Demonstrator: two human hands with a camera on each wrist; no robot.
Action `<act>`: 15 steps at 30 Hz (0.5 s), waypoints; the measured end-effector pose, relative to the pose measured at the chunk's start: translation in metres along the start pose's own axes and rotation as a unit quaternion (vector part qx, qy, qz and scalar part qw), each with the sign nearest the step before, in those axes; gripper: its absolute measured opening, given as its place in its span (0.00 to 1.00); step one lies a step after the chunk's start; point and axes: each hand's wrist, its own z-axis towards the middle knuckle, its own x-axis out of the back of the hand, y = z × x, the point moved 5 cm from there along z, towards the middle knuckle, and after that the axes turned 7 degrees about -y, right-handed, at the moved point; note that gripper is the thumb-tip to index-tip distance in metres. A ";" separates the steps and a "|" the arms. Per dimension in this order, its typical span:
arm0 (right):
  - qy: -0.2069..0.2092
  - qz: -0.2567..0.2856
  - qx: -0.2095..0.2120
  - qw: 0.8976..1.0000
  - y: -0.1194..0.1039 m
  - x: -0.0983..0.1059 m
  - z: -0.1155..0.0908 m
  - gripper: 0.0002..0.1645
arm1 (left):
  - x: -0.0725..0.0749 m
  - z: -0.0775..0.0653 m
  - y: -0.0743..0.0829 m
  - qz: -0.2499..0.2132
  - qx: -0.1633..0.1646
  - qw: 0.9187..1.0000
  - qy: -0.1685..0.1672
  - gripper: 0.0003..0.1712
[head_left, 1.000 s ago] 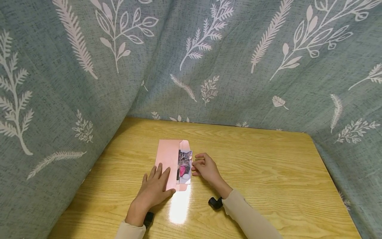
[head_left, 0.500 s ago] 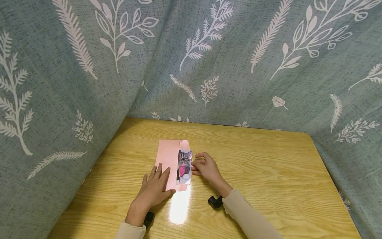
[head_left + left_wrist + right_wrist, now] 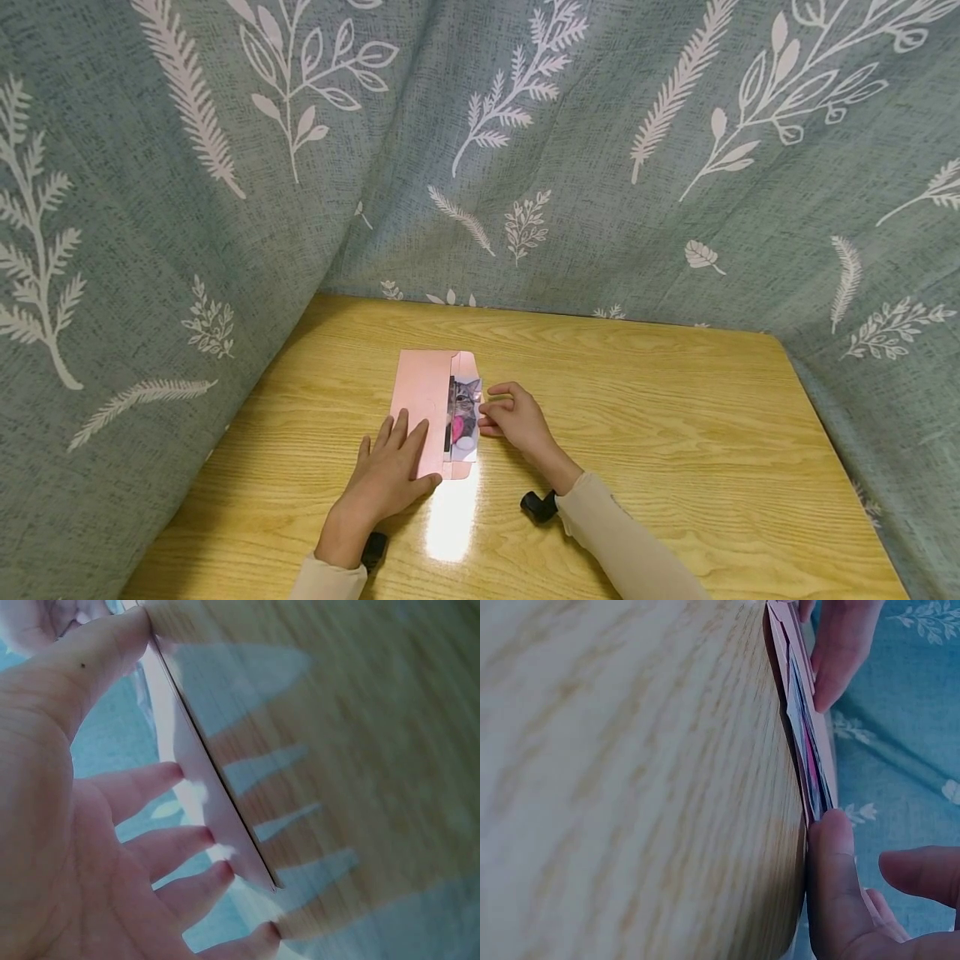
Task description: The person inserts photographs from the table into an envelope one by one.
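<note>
A pink envelope [image 3: 422, 375] lies on the wooden table with its flap side facing right. A picture card [image 3: 467, 417] showing a grey cat and a pink patch sticks out of its mouth, its left part hidden inside. My left hand [image 3: 390, 475] rests over the envelope's near left part with fingers spread, the thumb at its near edge. At the card's right edge is my right hand [image 3: 521, 425], fingers loosely bent. In the right wrist view a fingertip [image 3: 836, 829] touches the end of the card, while another finger [image 3: 919, 874] stays apart from it.
The wooden table [image 3: 660, 417] stretches out to the right and has a bright glare below the envelope. A green leaf-patterned curtain [image 3: 585, 233] hangs along its back and sides. Black wrist cameras [image 3: 540, 507] sit by both wrists.
My right hand has edged slightly left, and the picture card has slid a little further into the envelope. My left hand and the envelope stay in place.
</note>
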 end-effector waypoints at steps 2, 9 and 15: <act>0.000 0.000 0.002 1.000 0.000 0.000 0.000 0.19 | 0.000 0.000 0.000 0.002 0.001 1.000 -0.001 0.49; 0.002 0.005 0.000 1.000 0.000 -0.003 0.001 0.19 | 0.002 -0.001 0.001 0.000 0.001 1.000 -0.001 0.49; 0.000 0.002 -0.005 1.000 0.001 -0.005 0.003 0.19 | 0.002 -0.001 0.002 -0.004 0.002 1.000 -0.003 0.49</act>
